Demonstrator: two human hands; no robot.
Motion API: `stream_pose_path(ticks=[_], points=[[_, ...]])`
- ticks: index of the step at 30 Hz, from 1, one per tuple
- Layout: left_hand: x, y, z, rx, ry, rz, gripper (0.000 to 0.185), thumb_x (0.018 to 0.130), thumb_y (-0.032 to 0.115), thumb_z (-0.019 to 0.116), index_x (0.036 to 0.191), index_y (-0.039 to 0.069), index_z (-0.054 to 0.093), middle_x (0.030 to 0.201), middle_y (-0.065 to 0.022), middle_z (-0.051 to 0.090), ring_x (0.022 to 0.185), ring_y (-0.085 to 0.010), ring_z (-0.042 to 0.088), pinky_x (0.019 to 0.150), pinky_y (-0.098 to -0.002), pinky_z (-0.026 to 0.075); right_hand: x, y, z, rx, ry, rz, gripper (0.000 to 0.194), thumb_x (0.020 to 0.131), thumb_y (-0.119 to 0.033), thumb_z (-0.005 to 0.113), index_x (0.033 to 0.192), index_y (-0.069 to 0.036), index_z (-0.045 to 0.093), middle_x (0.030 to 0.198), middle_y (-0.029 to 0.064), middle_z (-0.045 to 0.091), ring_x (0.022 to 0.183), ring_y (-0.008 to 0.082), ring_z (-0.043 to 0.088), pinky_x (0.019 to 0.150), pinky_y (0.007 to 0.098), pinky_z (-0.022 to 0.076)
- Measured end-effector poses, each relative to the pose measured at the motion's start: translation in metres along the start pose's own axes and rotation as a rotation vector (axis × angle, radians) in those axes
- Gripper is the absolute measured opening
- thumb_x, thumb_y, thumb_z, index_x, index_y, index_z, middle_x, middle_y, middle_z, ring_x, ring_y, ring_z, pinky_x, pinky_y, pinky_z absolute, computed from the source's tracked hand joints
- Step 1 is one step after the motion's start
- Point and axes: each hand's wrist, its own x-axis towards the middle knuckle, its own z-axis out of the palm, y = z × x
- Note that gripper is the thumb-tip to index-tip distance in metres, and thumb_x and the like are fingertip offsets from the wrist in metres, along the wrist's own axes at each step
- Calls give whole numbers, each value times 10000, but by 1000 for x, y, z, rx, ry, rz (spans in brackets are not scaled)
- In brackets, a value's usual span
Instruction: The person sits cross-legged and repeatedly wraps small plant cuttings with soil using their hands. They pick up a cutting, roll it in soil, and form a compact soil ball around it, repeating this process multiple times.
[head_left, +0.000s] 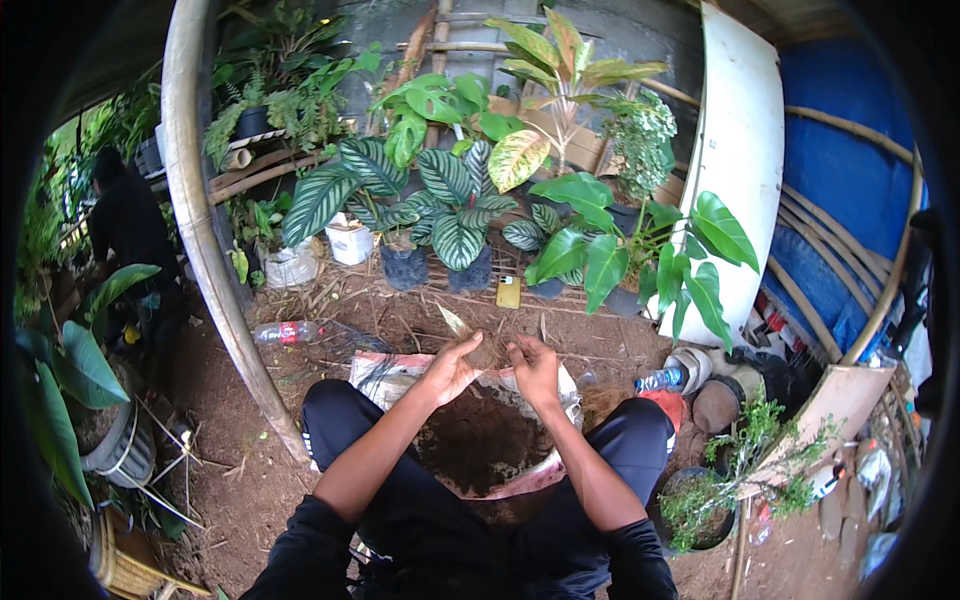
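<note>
Both my hands are raised over the far edge of an open sack (525, 484) that holds dark soil (480, 435) between my knees. My left hand (451, 371) has its palm turned up, with a small clump of brown fibres (491, 349) at its fingertips. A pale, pointed leaf-like piece (454, 321) sticks up beside those fingers. My right hand (536, 367) has its fingers curled at the other side of the fibres, and the thumb and fingertips seem to pinch some of them. The exact grip of each hand is too small to tell fully.
Potted striped-leaf plants (457, 232) and a phone (508, 292) lie ahead. A plastic bottle (287, 332) is left, near a bamboo post (196, 217). Pots and another bottle (658, 380) are right, with a potted shrub (697, 510) closer. A person (131, 217) is at far left.
</note>
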Motion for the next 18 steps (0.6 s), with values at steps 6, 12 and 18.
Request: stream_pose_path(ticks=[6,12,18], points=[[-5,-5,7,153,-28,67,423,967,250,610,1298,31,465,1196,-93,599,1113,-210,610,975,-394,518,-4,-12,0,60,-57,24,304,923,-42,593,1192,100,587,996,151,699,897,151,653,810,285,525],[-6,2,8,42,129,87,452,941,362,639,1281,100,501,1215,-52,599,1052,-192,629,894,-390,546,-6,-16,9,114,-41,6,266,912,-73,615,1144,55,632,848,104,693,773,107,626,700,278,520],[-7,6,7,-68,182,60,519,920,401,646,1306,100,474,1250,-101,586,1097,-243,615,953,-431,532,-2,-10,10,117,-29,-10,265,925,-83,625,1158,44,609,844,73,673,759,87,604,637,249,495]])
